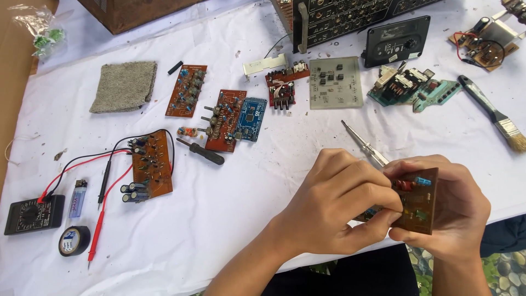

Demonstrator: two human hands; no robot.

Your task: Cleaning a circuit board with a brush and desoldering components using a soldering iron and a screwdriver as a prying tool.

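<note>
Both hands hold a small brown circuit board (pixel 421 201) near the table's front edge. My left hand (pixel 334 205) grips its left side, fingers curled over the component face. My right hand (pixel 457 211) cups its right edge and back. A blue part and a red part show on the board's top. A thin metal-tipped tool (pixel 362 143) lies on the cloth just behind my left hand.
On the white cloth (pixel 235 214) lie several other circuit boards (pixel 151 171), a black-handled screwdriver (pixel 204 152), a multimeter (pixel 33 215) with red and black probes, a lighter (pixel 78 198), a tape roll (pixel 73 241), a grey pad (pixel 124 85), a brush (pixel 493 114) and black audio equipment (pixel 350 19) at the back.
</note>
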